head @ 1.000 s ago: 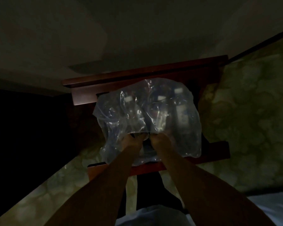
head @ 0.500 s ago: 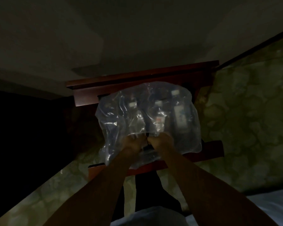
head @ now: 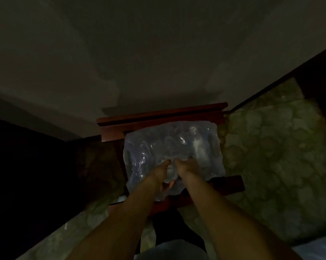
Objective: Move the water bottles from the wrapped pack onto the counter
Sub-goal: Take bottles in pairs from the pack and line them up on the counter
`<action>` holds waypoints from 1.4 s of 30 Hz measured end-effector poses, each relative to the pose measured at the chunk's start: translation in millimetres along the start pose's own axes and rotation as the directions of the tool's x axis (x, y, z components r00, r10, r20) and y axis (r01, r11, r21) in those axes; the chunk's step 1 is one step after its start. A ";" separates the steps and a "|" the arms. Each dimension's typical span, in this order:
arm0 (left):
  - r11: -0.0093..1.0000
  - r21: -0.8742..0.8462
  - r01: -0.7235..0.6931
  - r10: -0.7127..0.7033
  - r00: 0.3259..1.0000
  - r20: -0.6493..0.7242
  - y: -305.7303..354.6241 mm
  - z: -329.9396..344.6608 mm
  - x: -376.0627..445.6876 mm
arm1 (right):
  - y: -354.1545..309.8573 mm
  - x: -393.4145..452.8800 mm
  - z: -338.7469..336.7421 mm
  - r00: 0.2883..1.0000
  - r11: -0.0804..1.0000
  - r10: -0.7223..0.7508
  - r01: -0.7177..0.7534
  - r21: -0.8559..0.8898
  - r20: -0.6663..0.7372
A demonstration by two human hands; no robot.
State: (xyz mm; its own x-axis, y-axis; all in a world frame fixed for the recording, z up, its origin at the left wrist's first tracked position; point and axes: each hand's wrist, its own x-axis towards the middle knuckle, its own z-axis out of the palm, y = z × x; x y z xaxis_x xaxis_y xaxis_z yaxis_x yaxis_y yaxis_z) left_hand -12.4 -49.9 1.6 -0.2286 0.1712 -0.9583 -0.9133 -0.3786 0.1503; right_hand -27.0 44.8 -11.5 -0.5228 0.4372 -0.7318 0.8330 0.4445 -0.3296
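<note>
Both hands down on the wrapped pack (head: 172, 152), close together at its near-centre. Left hand (head: 161, 172) w/ fingers curled, bunching the clear film; thumb side up, fingertips buried in wrinkles. Right hand (head: 186, 167) likewise curled, pinching film just beside the left; knuckles nearly touching. Film thin, glossy, heavily crinkled, bluish-white highlights, loosely rounded-rectangular outline. Water bottles (head: 198, 147) only dimly visible thru the plastic, pale blur on the right half; count and caps can't be told, too dark/blurred. Pack's long axis roughly left–right across the view, slightly tilted, right end farther away. Sitting on a reddish-brown wooden piece (head: 158, 119) w/ straight rails front and back, smooth finish. Mottled green-grey stone-look surface (head: 271, 156) to the right and lower left. Plain dull wall (head: 158, 53) above.
</note>
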 end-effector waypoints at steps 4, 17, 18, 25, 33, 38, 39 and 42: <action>0.997 0.056 -0.051 0.055 0.996 -0.075 -3.3 3.1 -14.6 | 2.5 -21.2 -4.7 0.984 0.981 -0.109 0.083 -0.175 -0.144; 0.766 0.617 -0.178 0.210 0.977 0.021 6.9 3.6 -59.5 | -2.3 -61.0 -59.9 0.993 0.958 -0.097 0.077 -0.275 -0.060; 0.762 0.622 -0.184 0.199 0.979 0.045 8.0 5.0 -65.3 | -2.8 -66.0 -64.6 0.993 0.956 -0.103 0.083 -0.282 -0.054; 0.816 0.551 -0.174 0.122 0.984 0.129 -0.8 4.4 -103.7 | 6.2 -99.4 -91.8 0.992 0.954 -0.127 0.114 -0.277 -0.028; 0.894 0.353 -0.274 0.185 0.946 0.265 -36.2 -6.9 -155.0 | 16.2 -124.8 -121.9 0.988 0.985 -0.149 0.153 -0.085 0.047; 0.896 0.241 -0.373 0.305 0.912 0.274 -47.4 -15.6 -185.5 | 11.7 -153.1 -140.6 0.960 0.930 -0.210 0.139 0.340 0.184; 0.890 0.232 -0.392 0.331 0.906 0.263 -47.9 -16.3 -193.5 | 11.5 -160.8 -144.3 0.948 0.907 -0.238 0.139 0.397 0.213; 0.853 0.168 -0.494 0.443 0.855 0.269 -44.8 -18.0 -218.5 | 9.8 -183.4 -154.6 0.899 0.835 -0.368 0.208 0.509 0.237</action>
State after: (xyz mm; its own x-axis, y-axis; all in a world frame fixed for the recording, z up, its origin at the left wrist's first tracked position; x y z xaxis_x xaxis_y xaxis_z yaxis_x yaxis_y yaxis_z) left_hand 84.6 -86.7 199.9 -0.6906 0.2232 -0.6880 -0.7226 -0.2547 0.6427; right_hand 49.1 89.8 211.6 -0.7336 0.0444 -0.6781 0.6795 0.0643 -0.7309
